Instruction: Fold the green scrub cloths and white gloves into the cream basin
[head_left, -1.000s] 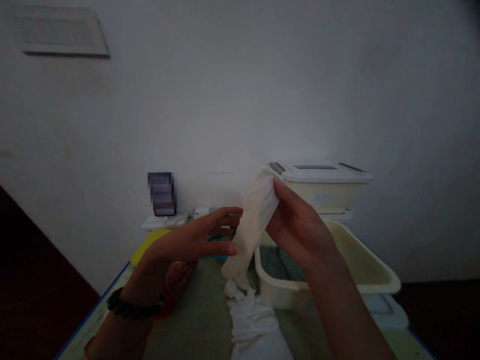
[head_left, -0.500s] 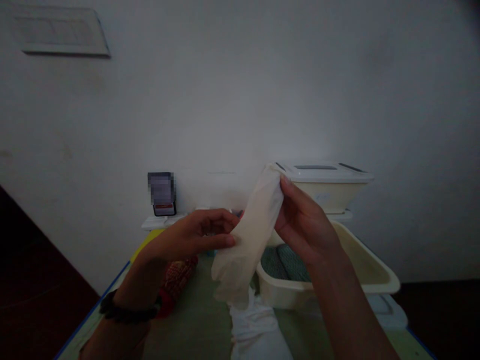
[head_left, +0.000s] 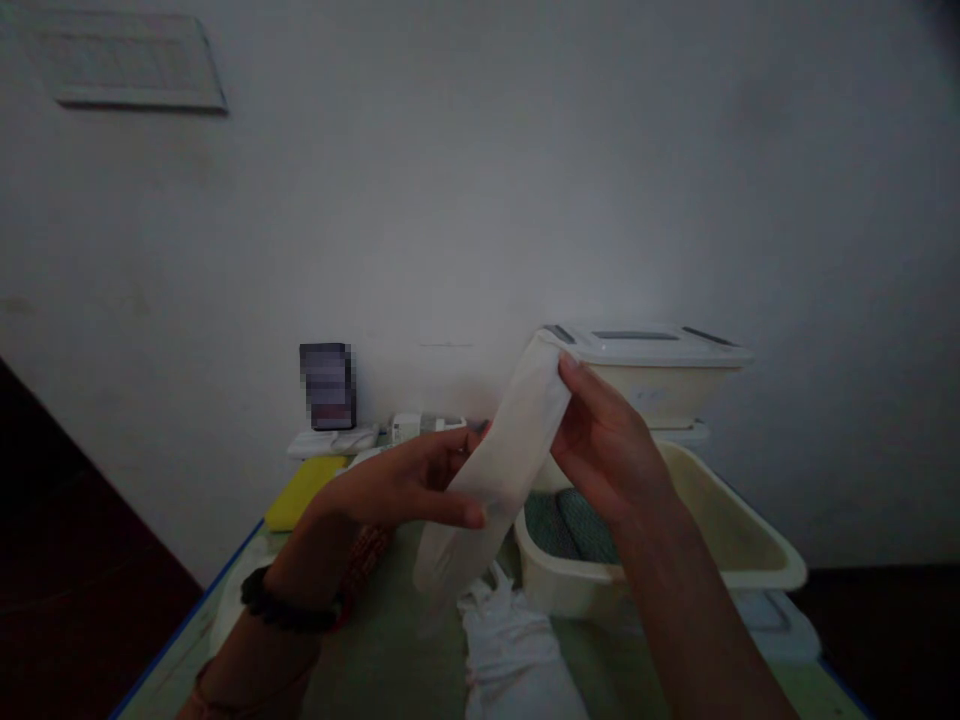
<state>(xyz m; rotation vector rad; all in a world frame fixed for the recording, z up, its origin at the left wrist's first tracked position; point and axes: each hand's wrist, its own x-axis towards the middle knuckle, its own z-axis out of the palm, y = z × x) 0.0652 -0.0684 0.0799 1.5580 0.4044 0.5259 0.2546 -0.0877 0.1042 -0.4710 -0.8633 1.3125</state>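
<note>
pale wall (head_left: pixel 480 200), smudged in places, rises behind a green-topped table (head_left: pixel 382 650) with a blue edge, and the light is dim. the right hand (head_left: pixel 611 440) pinches the upper end of a thin white cloth (head_left: pixel 506 460), its thumb and fingers clamped on the fabric, so that the cloth hangs at a slant between the two hands, above the table. the left hand (head_left: pixel 409 480) has its thumb and fingers apart, the thumb in front of the cloth and the fingertips going behind it; whether they press on it i cannot tell. a black beaded bracelet (head_left: pixel 289 605) circles the left wrist. below the held cloth lies crumpled white fabric (head_left: pixel 514 650), just beside a cream basin (head_left: pixel 750 575) with green textured cloth (head_left: pixel 574 525) in it. behind the basin sits a lidded box (head_left: pixel 652 390). to the left, a phone (head_left: pixel 330 390) stands upright near a yellow item (head_left: pixel 304 490).
</note>
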